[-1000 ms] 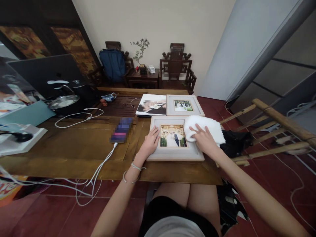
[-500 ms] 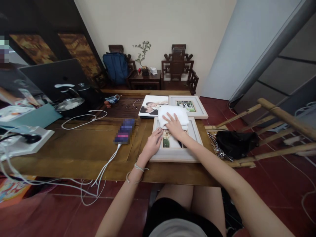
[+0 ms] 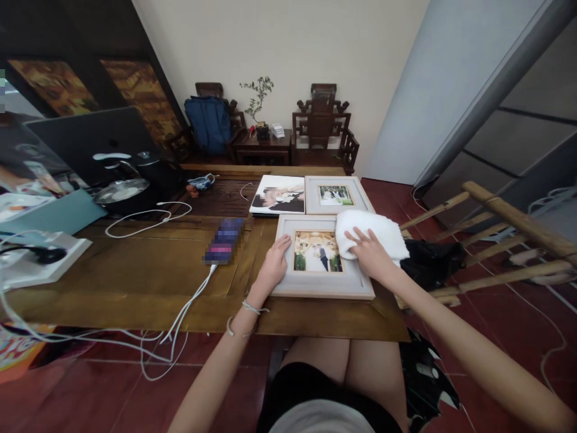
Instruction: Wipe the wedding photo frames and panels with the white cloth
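My right hand [image 3: 369, 255] presses flat on the cloth [image 3: 372, 231] at the frame's [image 3: 320, 285] right edge; left hand [image 3: 274, 264] flat, fingers spread; no writing legible.

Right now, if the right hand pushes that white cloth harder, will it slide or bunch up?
The white cloth looks soft and thick, so it would probably bunch. Under the right hand it likely glides over the front of the picture frame, which the left hand steadies.
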Demonstrator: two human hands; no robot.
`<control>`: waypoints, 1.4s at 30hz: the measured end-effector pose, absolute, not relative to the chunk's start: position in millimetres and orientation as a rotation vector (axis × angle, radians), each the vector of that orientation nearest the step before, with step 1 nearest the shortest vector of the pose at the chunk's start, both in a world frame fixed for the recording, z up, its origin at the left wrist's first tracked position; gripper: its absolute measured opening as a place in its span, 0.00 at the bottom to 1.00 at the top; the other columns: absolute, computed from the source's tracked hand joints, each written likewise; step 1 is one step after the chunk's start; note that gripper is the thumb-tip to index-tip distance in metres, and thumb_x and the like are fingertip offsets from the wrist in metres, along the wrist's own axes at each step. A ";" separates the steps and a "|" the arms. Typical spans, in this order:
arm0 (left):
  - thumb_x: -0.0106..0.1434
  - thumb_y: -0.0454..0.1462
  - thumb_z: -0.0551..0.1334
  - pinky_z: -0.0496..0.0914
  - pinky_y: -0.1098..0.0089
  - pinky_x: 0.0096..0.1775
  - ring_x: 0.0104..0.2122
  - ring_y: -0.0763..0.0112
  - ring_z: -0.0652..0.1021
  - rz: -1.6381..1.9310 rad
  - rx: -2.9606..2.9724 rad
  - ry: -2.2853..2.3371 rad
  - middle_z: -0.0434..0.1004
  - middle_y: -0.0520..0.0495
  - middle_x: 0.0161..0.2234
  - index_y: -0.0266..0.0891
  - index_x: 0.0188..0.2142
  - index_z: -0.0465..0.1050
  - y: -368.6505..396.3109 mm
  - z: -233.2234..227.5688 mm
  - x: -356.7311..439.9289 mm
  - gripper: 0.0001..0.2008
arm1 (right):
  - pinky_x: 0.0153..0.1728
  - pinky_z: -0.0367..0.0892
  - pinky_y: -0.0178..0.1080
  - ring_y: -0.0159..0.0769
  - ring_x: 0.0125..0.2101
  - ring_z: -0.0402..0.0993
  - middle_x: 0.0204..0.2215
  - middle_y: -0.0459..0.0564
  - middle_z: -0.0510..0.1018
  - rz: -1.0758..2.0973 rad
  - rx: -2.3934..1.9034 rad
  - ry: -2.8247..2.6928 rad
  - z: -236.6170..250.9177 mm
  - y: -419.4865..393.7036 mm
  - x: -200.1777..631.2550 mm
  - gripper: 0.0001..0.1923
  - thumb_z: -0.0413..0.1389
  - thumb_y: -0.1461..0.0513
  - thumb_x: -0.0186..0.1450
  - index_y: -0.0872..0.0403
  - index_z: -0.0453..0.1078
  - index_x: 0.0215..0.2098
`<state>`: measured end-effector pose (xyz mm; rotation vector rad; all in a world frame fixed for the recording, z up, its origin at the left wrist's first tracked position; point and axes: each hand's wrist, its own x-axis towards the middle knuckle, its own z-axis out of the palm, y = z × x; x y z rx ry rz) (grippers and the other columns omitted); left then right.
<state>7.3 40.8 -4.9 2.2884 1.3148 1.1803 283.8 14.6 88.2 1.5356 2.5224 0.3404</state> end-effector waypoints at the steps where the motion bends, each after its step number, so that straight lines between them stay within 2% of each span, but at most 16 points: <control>1: 0.53 0.21 0.48 0.62 0.53 0.59 0.56 0.60 0.68 1.183 2.292 1.318 0.70 0.38 0.54 0.33 0.50 0.70 40.7 -5.0 7.3 0.27 | 0.57 0.49 0.57 0.53 0.61 0.50 0.60 0.56 0.61 0.282 1.517 2.523 91.0 -0.2 281.7 0.20 0.48 0.76 0.55 0.58 0.76 0.39; 5: 0.53 0.21 0.48 0.62 0.52 0.59 0.57 0.60 0.68 1.166 2.295 1.318 0.70 0.39 0.54 0.34 0.50 0.70 40.4 -4.8 7.3 0.27 | 0.58 0.50 0.55 0.51 0.61 0.51 0.59 0.56 0.62 -0.035 1.414 2.577 104.3 -51.4 277.5 0.24 0.47 0.77 0.50 0.57 0.76 0.40; 9: 0.53 0.21 0.49 0.62 0.52 0.59 0.56 0.60 0.68 1.156 2.295 1.302 0.70 0.40 0.54 0.36 0.51 0.70 41.1 -5.3 6.4 0.28 | 0.59 0.52 0.51 0.43 0.62 0.49 0.62 0.53 0.59 -0.247 1.360 2.689 105.9 -54.5 279.8 0.32 0.44 0.79 0.48 0.54 0.72 0.46; 11: 0.53 0.22 0.49 0.62 0.52 0.58 0.56 0.61 0.69 1.165 2.293 1.285 0.71 0.41 0.53 0.37 0.50 0.70 41.5 -5.8 5.8 0.28 | 0.58 0.52 0.51 0.42 0.63 0.47 0.64 0.54 0.53 -0.143 1.442 2.755 101.7 -33.0 279.1 0.32 0.43 0.79 0.51 0.55 0.70 0.49; 13: 0.53 0.22 0.49 0.62 0.52 0.58 0.56 0.61 0.69 1.171 2.291 1.276 0.71 0.41 0.53 0.36 0.50 0.70 41.6 -5.8 5.1 0.27 | 0.58 0.51 0.56 0.45 0.64 0.43 0.65 0.54 0.48 0.107 1.570 2.778 96.2 -2.0 275.1 0.30 0.43 0.77 0.55 0.54 0.68 0.51; 15: 0.54 0.22 0.49 0.62 0.52 0.58 0.56 0.60 0.69 1.166 2.294 1.277 0.71 0.40 0.53 0.36 0.50 0.71 41.3 -5.1 4.6 0.27 | 0.57 0.47 0.61 0.50 0.64 0.42 0.66 0.53 0.48 0.350 1.666 2.723 90.1 30.0 268.1 0.27 0.43 0.76 0.59 0.52 0.68 0.51; 19: 0.53 0.21 0.49 0.63 0.53 0.58 0.55 0.61 0.69 1.160 2.293 1.291 0.71 0.39 0.53 0.34 0.49 0.71 39.9 -3.0 4.3 0.26 | 0.55 0.48 0.62 0.56 0.61 0.50 0.63 0.60 0.55 0.464 1.636 2.587 77.0 65.3 253.1 0.24 0.45 0.74 0.62 0.53 0.68 0.52; 23: 0.53 0.21 0.48 0.63 0.53 0.58 0.56 0.60 0.69 1.172 2.285 1.299 0.71 0.38 0.53 0.34 0.49 0.71 39.6 -2.7 5.1 0.26 | 0.54 0.53 0.59 0.57 0.59 0.55 0.62 0.62 0.57 0.437 1.561 2.569 71.4 43.3 247.7 0.22 0.46 0.73 0.61 0.55 0.69 0.51; 28: 0.53 0.21 0.48 0.62 0.52 0.58 0.56 0.61 0.69 1.170 2.287 1.299 0.71 0.40 0.53 0.35 0.49 0.71 40.8 -3.8 6.2 0.27 | 0.51 0.60 0.55 0.57 0.55 0.61 0.59 0.64 0.61 0.186 1.438 2.561 90.4 -31.2 246.7 0.24 0.47 0.74 0.57 0.56 0.70 0.49; 31: 0.53 0.21 0.48 0.62 0.53 0.59 0.56 0.59 0.69 1.151 2.298 1.310 0.71 0.37 0.53 0.32 0.49 0.71 41.3 -4.2 6.1 0.26 | 0.50 0.62 0.51 0.55 0.54 0.64 0.59 0.63 0.61 -0.057 1.335 2.580 107.0 -71.1 243.4 0.28 0.46 0.76 0.55 0.56 0.68 0.51; 33: 0.53 0.21 0.48 0.62 0.54 0.59 0.56 0.59 0.69 1.139 2.313 1.305 0.70 0.35 0.53 0.30 0.50 0.70 41.6 -4.7 5.5 0.26 | 0.51 0.61 0.51 0.55 0.56 0.62 0.60 0.63 0.60 -0.179 1.335 2.566 111.2 -83.5 240.7 0.30 0.45 0.76 0.54 0.56 0.66 0.54; 36: 0.54 0.21 0.48 0.62 0.53 0.59 0.56 0.60 0.68 1.135 2.332 1.278 0.69 0.37 0.54 0.32 0.51 0.69 42.3 -6.4 4.1 0.27 | 0.54 0.56 0.57 0.59 0.59 0.53 0.62 0.62 0.56 -0.224 1.429 2.566 101.3 -72.0 239.1 0.33 0.45 0.76 0.54 0.56 0.63 0.57; 40: 0.54 0.20 0.48 0.62 0.53 0.58 0.57 0.61 0.68 1.120 2.359 1.266 0.69 0.38 0.54 0.34 0.51 0.69 43.5 -8.6 2.2 0.27 | 0.57 0.47 0.62 0.60 0.62 0.43 0.64 0.58 0.51 -0.065 1.597 2.639 75.2 -12.4 243.4 0.34 0.46 0.77 0.52 0.55 0.64 0.56; 42: 0.54 0.21 0.48 0.62 0.53 0.58 0.57 0.60 0.68 1.106 2.373 1.268 0.69 0.37 0.54 0.33 0.51 0.69 43.7 -8.9 1.5 0.27 | 0.57 0.44 0.62 0.59 0.63 0.40 0.65 0.57 0.49 0.065 1.677 2.682 67.8 22.1 245.4 0.31 0.47 0.75 0.53 0.56 0.65 0.55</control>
